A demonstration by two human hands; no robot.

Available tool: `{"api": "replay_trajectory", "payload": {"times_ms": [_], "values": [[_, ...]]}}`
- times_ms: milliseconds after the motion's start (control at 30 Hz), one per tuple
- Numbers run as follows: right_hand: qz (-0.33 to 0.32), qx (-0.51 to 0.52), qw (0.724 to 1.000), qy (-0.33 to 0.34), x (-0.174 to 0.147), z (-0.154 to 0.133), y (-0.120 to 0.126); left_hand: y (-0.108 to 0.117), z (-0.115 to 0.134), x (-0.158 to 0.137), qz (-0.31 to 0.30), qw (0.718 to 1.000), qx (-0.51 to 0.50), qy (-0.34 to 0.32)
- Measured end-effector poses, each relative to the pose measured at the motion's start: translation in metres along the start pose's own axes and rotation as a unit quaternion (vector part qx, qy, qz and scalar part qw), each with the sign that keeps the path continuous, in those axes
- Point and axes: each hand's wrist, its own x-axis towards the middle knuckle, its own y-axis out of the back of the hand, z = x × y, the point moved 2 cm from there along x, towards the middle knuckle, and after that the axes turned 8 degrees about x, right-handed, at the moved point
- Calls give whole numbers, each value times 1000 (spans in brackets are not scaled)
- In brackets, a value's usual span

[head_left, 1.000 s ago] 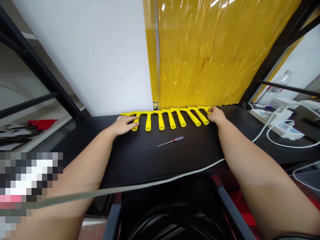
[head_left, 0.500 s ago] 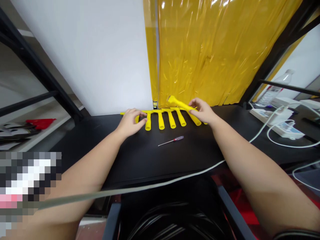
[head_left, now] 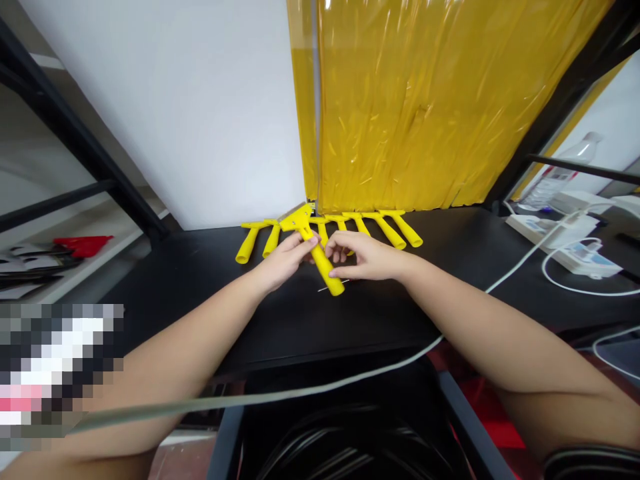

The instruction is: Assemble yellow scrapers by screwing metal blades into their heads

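A yellow scraper (head_left: pixel 327 270) with a hollow round handle and a thin blade edge at its head is held tilted above the dark table. My left hand (head_left: pixel 287 261) is closed on it just below the head, thumb on top. On the handle's other side, my right hand (head_left: pixel 363 257) has its thumb against the lower part and its other fingers curled. Behind both hands, several similar yellow scrapers (head_left: pixel 411 230) lie in a row along the table's back edge; some are partly hidden. A screwdriver (head_left: pixel 325 289) shows only its thin shaft tip under the held scraper.
A white cable (head_left: pixel 350 379) crosses in front of the dark table (head_left: pixel 280 327). At right, white power strips (head_left: pixel 583 253) lie near a clear plastic bottle (head_left: pixel 555 177). Yellow film (head_left: pixel 425 100) and a white panel (head_left: pixel 200 113) stand behind the table. Black frame bars flank both sides.
My right hand has come left and nearer with the scraper, turning its head away from me. My left hand has left the row on the left and closed on that scraper.
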Motion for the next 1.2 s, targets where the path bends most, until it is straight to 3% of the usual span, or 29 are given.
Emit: {"api": "replay_trajectory", "payload": {"times_ms": [100,200,333,467,600,700,767,833,1033,1200], "values": [[-60,-26,995,-71,-6,6,9,7,9,-1,-24,993,-100,63],[-131,-110,973,-157,-13,17,17,16,15,-3,-85,985,-112,98],[-186,-139,943,-238,-20,28,25,25,12,-7,-138,981,59,119],[-177,-62,943,-275,-31,26,45,25,8,-10,-147,963,222,50],[-124,91,961,-229,-43,16,68,18,11,-15,-167,935,309,-35],[21,163,975,-152,-41,10,74,9,16,-18,-193,907,372,-38],[119,203,966,-104,-35,9,68,4,19,-19,-205,894,396,-37],[174,224,956,-71,-26,9,58,2,19,-18,-209,887,407,-53],[237,212,948,-15,-12,7,27,3,9,-12,-222,875,414,-116],[224,175,959,9,-6,9,10,1,5,-10,-231,879,403,-112]]}}
